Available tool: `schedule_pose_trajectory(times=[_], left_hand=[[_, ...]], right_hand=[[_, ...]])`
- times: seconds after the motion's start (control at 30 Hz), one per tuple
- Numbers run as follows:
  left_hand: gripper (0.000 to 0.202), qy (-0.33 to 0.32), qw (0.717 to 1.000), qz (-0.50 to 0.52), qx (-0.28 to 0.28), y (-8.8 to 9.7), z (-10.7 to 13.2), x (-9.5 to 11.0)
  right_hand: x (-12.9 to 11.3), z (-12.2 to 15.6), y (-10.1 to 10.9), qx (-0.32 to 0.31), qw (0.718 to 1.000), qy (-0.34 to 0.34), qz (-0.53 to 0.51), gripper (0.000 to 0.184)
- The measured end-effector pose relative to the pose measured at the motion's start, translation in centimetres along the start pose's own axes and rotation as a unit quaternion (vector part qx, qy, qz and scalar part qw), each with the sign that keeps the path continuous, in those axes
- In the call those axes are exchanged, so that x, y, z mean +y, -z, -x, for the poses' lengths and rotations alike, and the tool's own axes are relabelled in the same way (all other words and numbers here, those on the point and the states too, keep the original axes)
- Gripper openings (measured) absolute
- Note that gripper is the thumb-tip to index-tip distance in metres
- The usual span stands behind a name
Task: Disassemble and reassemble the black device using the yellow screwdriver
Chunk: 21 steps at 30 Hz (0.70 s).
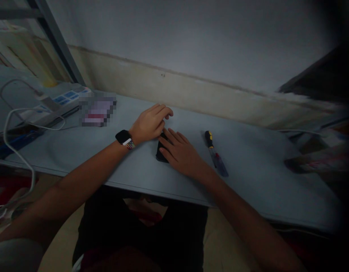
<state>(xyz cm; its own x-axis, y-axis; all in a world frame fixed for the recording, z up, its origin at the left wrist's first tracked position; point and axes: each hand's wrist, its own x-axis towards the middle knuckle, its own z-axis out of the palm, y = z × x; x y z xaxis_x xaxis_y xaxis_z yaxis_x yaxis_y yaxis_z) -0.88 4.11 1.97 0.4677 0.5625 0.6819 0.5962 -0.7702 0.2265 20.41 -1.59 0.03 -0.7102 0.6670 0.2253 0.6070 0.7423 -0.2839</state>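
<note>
My left hand point(152, 122), with a black watch point(123, 136) on its wrist, hovers or rests at the table's middle. Its fingers are loosely bent, the index finger and thumb apart, and I see nothing between them. My right hand point(180, 153) lies with outstretched fingers over a dark, flat, rectangular object point(161, 155). Only that object's left and lower edges show, so its kind is unclear. The fingertips of both hands come close together at its far end. Right of my right hand lies a screwdriver point(210, 140) with a black-and-yellow handle, its shaft end in a clear sleeve.
On the pale table point(129, 175), a pixelated pinkish item point(98, 111) lies at the left. A white power strip point(68, 97) with cables stands beyond it. The wall point(191, 87) borders the back edge. A blurred bottle-like thing point(316, 162) lies at the right.
</note>
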Motion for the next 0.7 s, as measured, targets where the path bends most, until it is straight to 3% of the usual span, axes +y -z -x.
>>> schedule_pose_trajectory(times=[0.43,0.5,0.6,0.7], left_hand=[[0.04,0.024,0.996,0.086,-0.008,-1.0,0.2,0.8],[0.037,0.036,0.992,0.117,-0.009,-1.3,0.3,1.1],[0.025,0.048,0.987,0.152,-0.002,-1.9,0.4,1.8],[0.025,0.063,0.983,0.17,-0.009,-2.6,0.8,2.4]], right_hand=[[0.2,-0.2,-0.1,-0.002,1.0,-0.002,-0.025,0.046],[0.8,-0.3,0.1,0.035,0.993,-0.017,-0.109,0.047],[1.8,-0.5,1.0,0.15,0.953,-0.086,-0.249,0.037],[2.7,-0.5,1.8,0.25,0.927,-0.142,-0.24,0.029]])
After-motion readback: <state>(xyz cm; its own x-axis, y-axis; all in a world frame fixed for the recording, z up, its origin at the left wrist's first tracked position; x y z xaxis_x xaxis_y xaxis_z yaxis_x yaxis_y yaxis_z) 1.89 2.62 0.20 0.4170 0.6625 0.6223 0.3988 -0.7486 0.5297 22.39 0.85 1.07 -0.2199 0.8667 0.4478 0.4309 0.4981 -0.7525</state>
